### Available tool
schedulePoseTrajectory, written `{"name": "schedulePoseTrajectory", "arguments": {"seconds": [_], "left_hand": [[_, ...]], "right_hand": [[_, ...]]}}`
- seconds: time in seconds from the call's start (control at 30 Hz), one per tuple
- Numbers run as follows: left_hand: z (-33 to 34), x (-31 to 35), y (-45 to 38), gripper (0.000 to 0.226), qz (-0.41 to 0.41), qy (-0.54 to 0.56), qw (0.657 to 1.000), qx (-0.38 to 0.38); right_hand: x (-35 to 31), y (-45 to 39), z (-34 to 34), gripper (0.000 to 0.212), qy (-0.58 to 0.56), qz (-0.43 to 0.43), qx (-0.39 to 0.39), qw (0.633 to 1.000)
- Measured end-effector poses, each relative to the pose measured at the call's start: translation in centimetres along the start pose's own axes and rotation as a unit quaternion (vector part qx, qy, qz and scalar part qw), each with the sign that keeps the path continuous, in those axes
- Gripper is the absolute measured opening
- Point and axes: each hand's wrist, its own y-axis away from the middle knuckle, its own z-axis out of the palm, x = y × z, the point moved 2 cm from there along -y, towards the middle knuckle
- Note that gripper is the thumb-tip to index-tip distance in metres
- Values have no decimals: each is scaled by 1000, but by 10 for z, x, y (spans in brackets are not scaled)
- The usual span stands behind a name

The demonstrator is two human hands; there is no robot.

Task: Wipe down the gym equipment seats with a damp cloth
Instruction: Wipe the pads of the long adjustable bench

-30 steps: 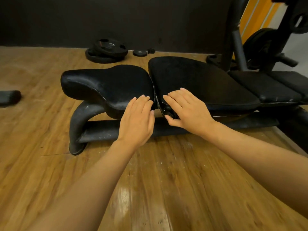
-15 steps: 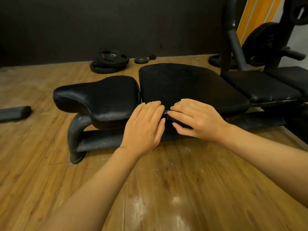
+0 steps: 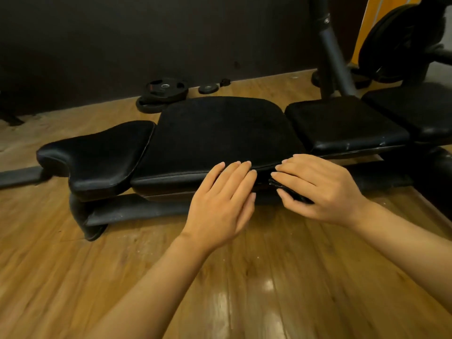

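Observation:
A low black bench stands on the wooden floor with a curved end pad (image 3: 97,155), a wide middle pad (image 3: 220,133) and a square pad (image 3: 342,123) in a row. My right hand (image 3: 318,192) presses a folded black cloth (image 3: 291,192) against the near side edge of the middle pad, thumb under the cloth. My left hand (image 3: 220,204) lies flat beside it with its fingertips on the same edge and nothing in it. Most of the cloth is hidden under my right hand.
The bench frame (image 3: 137,211) runs along the floor under the pads. Stacked weight plates (image 3: 161,94) and a small plate (image 3: 208,88) lie by the dark back wall. An upright post (image 3: 332,57), a loaded plate (image 3: 396,40) and another pad (image 3: 415,106) stand at the right.
Both hands have slid to the right along the near edge of the middle pad, from the gap beside the curved pad toward its right corner. My view has moved closer.

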Motion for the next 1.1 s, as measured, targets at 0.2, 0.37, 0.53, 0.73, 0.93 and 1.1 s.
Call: {"name": "schedulePoseTrajectory", "arguments": {"seconds": [0.2,0.37,0.53,0.73,0.93,1.1], "left_hand": [[24,62,-46,39,-31,-12,999,-2],[47,88,-73,40,-56,-17,997,-49],[65,94,-94,40,-41,-10,997,-66],[84,79,-101,39,-45,7,998,-36],[108,66,-83,37,-130,21,991,10],[113,69,-78,36,-155,31,986,53]], "right_hand": [[51,52,-29,23,-19,45,42,998],[90,81,-39,23,-39,67,46,996],[113,98,-42,24,-42,74,22,996],[122,89,-34,22,-37,76,-3,996],[130,67,-15,21,-5,95,-14,995],[127,55,7,23,11,82,-46,996]]}}
